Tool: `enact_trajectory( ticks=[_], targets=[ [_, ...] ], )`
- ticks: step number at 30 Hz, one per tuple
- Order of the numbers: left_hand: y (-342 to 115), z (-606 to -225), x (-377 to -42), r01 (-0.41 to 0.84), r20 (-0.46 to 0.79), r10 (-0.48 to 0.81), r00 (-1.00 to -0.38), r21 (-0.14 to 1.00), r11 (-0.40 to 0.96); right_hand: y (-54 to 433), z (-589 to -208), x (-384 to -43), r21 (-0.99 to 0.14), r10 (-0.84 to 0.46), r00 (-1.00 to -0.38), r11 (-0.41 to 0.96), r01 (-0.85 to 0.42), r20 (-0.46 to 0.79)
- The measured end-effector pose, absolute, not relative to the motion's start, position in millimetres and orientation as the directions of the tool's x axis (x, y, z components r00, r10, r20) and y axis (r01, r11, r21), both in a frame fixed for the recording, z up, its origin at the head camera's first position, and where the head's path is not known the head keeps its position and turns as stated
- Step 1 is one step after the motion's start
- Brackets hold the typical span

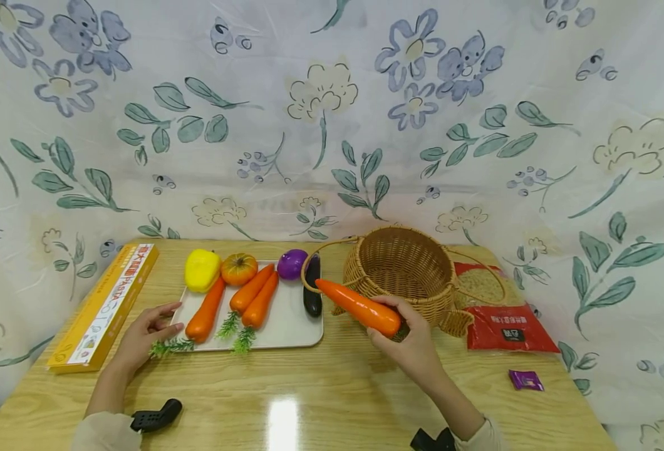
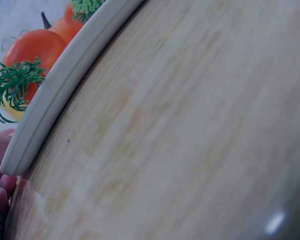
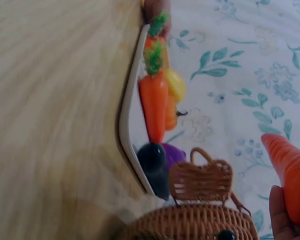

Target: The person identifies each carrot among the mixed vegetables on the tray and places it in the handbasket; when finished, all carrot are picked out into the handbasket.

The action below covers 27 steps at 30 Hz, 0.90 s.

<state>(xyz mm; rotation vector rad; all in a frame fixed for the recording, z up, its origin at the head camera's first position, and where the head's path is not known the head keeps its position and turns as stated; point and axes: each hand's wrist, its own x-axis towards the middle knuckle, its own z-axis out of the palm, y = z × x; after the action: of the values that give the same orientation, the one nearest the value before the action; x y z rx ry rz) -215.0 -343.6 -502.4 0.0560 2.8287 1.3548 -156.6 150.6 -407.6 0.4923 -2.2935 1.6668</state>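
Right hand [image 1: 408, 338]: gripping 1 carrot [image 1: 360, 307], near wicker basket [image 1: 433, 310] | Left hand [image 1: 143, 332]: gripping edge of tray [image 1: 289, 329] | On tray: 3 leafy-topped carrots [image 1: 260, 302], 1 eggplant [image 1: 312, 299]

Backdrop: a white fabric sheet [image 1: 281, 94] printed with blue-violet flowers, cream blossoms and green leaf sprays; shallow creases cross its surface. Furniture: one table [image 1: 354, 401] with a light wood-grain top, rear edge just beside the sheet. Lighting: a bright, roughly rectangular reflection [image 1: 283, 425] on the tabletop, near the front
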Motion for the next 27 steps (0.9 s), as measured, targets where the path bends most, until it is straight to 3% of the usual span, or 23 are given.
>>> enact_trajectory(
  ticks=[10, 27],
  targets=[
    [-344.3, -506.2, -214.7, 0.072, 0.062, 0.038, -0.997, 0.772, 0.632, 187.8, -377.2, -191.4, -0.881, -0.075, -0.943, 0.338, -0.331, 0.325],
    [-344.9, -508.6, -216.3, 0.088, 0.083, 0.038, -0.996, 0.782, 0.617, 223.8, -359.9, -228.9, -0.871, -0.18, -0.956, 0.399, -0.286, 0.232]
  ],
)
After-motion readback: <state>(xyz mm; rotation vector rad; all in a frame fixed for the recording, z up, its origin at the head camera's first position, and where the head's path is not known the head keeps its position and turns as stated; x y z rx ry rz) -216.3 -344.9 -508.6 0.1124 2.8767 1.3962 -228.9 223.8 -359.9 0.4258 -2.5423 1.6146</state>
